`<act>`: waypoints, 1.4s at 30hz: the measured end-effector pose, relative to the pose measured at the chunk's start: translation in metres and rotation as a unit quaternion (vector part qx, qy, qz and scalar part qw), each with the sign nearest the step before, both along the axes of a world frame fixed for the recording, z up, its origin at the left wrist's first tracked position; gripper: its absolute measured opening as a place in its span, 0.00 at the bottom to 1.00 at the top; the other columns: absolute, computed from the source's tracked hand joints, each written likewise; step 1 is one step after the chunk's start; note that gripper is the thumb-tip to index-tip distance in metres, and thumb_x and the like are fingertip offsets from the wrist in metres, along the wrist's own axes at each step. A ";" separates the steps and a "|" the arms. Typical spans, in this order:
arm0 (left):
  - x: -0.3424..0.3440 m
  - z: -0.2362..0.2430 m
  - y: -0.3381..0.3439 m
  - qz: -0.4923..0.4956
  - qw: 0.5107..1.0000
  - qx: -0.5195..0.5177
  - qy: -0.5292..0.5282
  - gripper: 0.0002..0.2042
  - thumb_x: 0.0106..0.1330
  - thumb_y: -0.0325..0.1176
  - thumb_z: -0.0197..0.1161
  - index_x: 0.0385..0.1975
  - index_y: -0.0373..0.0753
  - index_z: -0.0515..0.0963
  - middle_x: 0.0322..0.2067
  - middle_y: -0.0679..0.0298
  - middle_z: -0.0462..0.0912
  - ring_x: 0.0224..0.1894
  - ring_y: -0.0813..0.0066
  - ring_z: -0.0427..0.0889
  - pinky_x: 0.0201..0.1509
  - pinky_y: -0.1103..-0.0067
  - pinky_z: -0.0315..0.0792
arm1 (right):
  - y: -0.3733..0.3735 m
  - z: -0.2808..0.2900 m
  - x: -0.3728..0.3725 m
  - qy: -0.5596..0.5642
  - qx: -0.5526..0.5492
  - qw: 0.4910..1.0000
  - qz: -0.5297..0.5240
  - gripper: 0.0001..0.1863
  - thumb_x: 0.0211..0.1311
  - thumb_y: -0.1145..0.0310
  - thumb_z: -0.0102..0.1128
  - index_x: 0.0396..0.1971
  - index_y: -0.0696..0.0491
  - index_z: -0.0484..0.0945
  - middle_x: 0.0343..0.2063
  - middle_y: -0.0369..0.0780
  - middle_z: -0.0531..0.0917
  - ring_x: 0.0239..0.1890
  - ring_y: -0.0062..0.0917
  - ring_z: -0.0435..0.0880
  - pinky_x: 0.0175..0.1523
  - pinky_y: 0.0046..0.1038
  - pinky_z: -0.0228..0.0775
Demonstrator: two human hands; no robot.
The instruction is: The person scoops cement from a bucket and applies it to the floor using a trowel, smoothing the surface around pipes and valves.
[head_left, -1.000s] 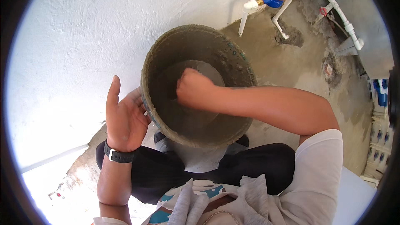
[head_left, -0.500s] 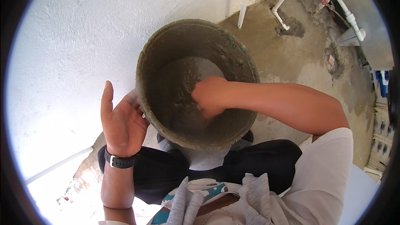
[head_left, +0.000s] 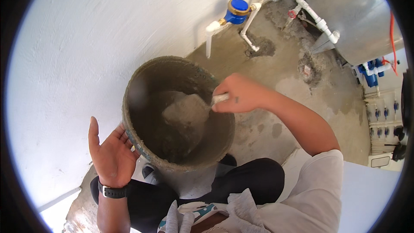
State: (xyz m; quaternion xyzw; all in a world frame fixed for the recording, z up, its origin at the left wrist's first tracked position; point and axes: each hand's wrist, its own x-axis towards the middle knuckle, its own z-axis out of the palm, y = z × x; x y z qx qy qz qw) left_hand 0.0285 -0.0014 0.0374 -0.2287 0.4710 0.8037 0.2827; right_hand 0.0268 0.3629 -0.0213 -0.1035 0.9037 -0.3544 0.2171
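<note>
A dark, mortar-crusted bucket (head_left: 134,83) tilts above my crossed legs, with wet grey mix inside. My right hand (head_left: 230,95) is closed on a pale trowel handle (head_left: 221,98) at the bucket's right rim; the mix-coated blade (head_left: 185,108) extends into the bucket. My left hand (head_left: 111,155) is palm up at the bucket's left side, thumb stretched out and fingertips against the outer wall. A dark watch band (head_left: 113,191) circles my left wrist.
A white wall (head_left: 69,69) rises at left. Behind the bucket, a blue water meter (head_left: 237,12) sits on white pipes (head_left: 254,26) over the concrete floor (head_left: 276,73). At right stand a metal tank (head_left: 353,17), blue fittings (head_left: 371,75) and several small valves (head_left: 386,114).
My right hand has risen from deep inside the bucket to its right rim, bringing the trowel handle and coated blade into sight. The view has shifted, with the bucket lower and further left.
</note>
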 end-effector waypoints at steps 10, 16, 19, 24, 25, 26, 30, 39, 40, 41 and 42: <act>-0.008 0.003 0.002 -0.020 0.999 0.025 0.011 0.48 0.69 0.74 0.48 0.63 0.24 0.69 0.54 0.50 0.78 0.58 0.60 0.76 0.65 0.60 0.69 | 0.167 -0.003 0.010 -0.028 0.004 0.957 -0.289 0.19 0.57 0.53 0.69 0.25 0.57 0.86 0.20 0.41 0.83 0.21 0.26 0.78 0.31 0.32 0.72; -0.011 0.006 0.011 0.020 1.000 -0.003 0.003 0.46 0.70 0.73 0.48 0.55 0.24 0.74 0.47 0.48 0.84 0.51 0.56 0.83 0.60 0.58 0.75 | 0.246 -0.077 -0.030 0.030 0.189 0.913 -0.360 0.20 0.57 0.52 0.67 0.29 0.56 0.88 0.25 0.45 0.87 0.29 0.33 0.87 0.37 0.37 0.78; -0.014 0.006 0.017 0.053 0.999 -0.006 0.002 0.45 0.71 0.73 0.47 0.52 0.24 0.75 0.43 0.48 0.85 0.43 0.57 0.86 0.48 0.62 0.81 | 0.250 -0.133 -0.063 0.088 0.347 0.858 -0.368 0.19 0.57 0.54 0.65 0.35 0.56 0.89 0.35 0.49 0.90 0.39 0.41 0.90 0.46 0.42 0.81; -0.016 0.002 0.022 0.104 0.994 -0.011 0.017 0.45 0.73 0.71 0.44 0.53 0.22 0.74 0.45 0.45 0.85 0.46 0.53 0.88 0.48 0.58 0.85 | 0.222 -0.228 -0.110 0.107 0.391 0.824 -0.396 0.17 0.61 0.61 0.64 0.45 0.54 0.85 0.43 0.48 0.87 0.47 0.43 0.87 0.51 0.44 0.80; -0.017 0.001 0.020 0.101 0.995 -0.008 0.023 0.45 0.73 0.71 0.43 0.54 0.21 0.73 0.47 0.41 0.85 0.49 0.50 0.88 0.51 0.55 0.84 | 0.211 -0.247 -0.112 0.139 0.412 0.808 -0.398 0.17 0.62 0.63 0.63 0.47 0.55 0.83 0.44 0.47 0.86 0.49 0.42 0.86 0.51 0.44 0.80; -0.017 0.000 0.018 0.095 0.995 0.002 0.018 0.45 0.73 0.71 0.43 0.54 0.21 0.73 0.47 0.41 0.84 0.50 0.50 0.87 0.51 0.55 0.84 | 0.205 -0.262 -0.115 0.159 0.434 0.792 -0.400 0.17 0.63 0.65 0.63 0.49 0.55 0.82 0.46 0.45 0.84 0.50 0.41 0.85 0.51 0.45 0.79; -0.016 -0.003 0.009 0.057 0.996 0.058 0.036 0.46 0.73 0.72 0.42 0.55 0.22 0.73 0.48 0.39 0.84 0.50 0.50 0.87 0.54 0.55 0.83 | 0.194 -0.296 -0.115 0.190 0.420 0.774 -0.435 0.20 0.63 0.67 0.63 0.54 0.55 0.78 0.49 0.42 0.81 0.55 0.40 0.81 0.52 0.43 0.79; -0.013 0.006 0.017 0.040 0.999 0.002 0.012 0.49 0.72 0.74 0.41 0.60 0.22 0.71 0.50 0.44 0.84 0.51 0.53 0.85 0.61 0.59 0.77 | 0.204 -0.254 -0.083 0.170 0.393 0.785 -0.449 0.15 0.60 0.61 0.65 0.43 0.54 0.85 0.40 0.51 0.87 0.44 0.45 0.89 0.49 0.46 0.82; -0.013 0.006 0.014 0.032 0.999 0.013 0.008 0.49 0.72 0.74 0.41 0.61 0.22 0.71 0.50 0.44 0.84 0.51 0.54 0.85 0.63 0.60 0.76 | 0.197 -0.233 -0.071 0.195 0.373 0.789 -0.447 0.19 0.63 0.55 0.65 0.43 0.55 0.85 0.39 0.51 0.87 0.44 0.47 0.88 0.49 0.48 0.81; -0.012 0.005 0.010 0.026 1.000 0.012 0.007 0.49 0.72 0.74 0.41 0.60 0.22 0.71 0.51 0.45 0.83 0.52 0.55 0.84 0.63 0.60 0.76 | 0.189 -0.207 -0.059 0.202 0.318 0.803 -0.462 0.23 0.66 0.49 0.63 0.45 0.56 0.84 0.38 0.52 0.88 0.43 0.49 0.88 0.48 0.49 0.80; -0.011 0.005 0.006 0.009 1.000 0.021 0.021 0.49 0.72 0.75 0.41 0.60 0.23 0.72 0.51 0.46 0.83 0.53 0.57 0.84 0.63 0.61 0.75 | 0.175 -0.178 -0.047 0.247 0.339 0.782 -0.461 0.25 0.67 0.46 0.62 0.44 0.55 0.84 0.36 0.53 0.88 0.41 0.52 0.87 0.46 0.49 0.79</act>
